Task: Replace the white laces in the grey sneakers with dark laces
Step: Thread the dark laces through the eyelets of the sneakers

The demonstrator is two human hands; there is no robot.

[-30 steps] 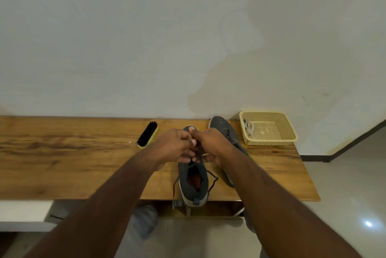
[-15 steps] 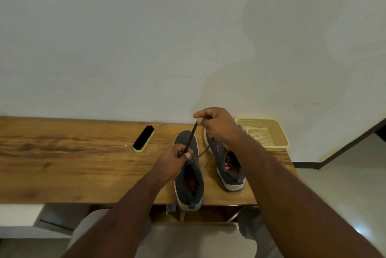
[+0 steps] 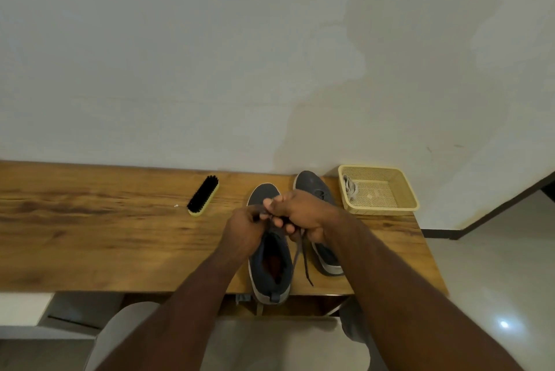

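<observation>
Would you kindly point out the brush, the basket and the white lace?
brush (image 3: 203, 195), head view, on its black bristles.
basket (image 3: 381, 210), head view, on its near rim.
white lace (image 3: 350, 188), head view, on the bundle's middle.

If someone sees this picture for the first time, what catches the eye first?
Two hands, left hand and right hand, meet over a grey sneaker at the table's near edge, gripping a dark lace. A second sneaker lies just right, then a yellow basket holding white laces. A black brush lies left.

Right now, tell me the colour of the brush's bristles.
Black, on a yellow back; the brush shows in the head view.
</observation>
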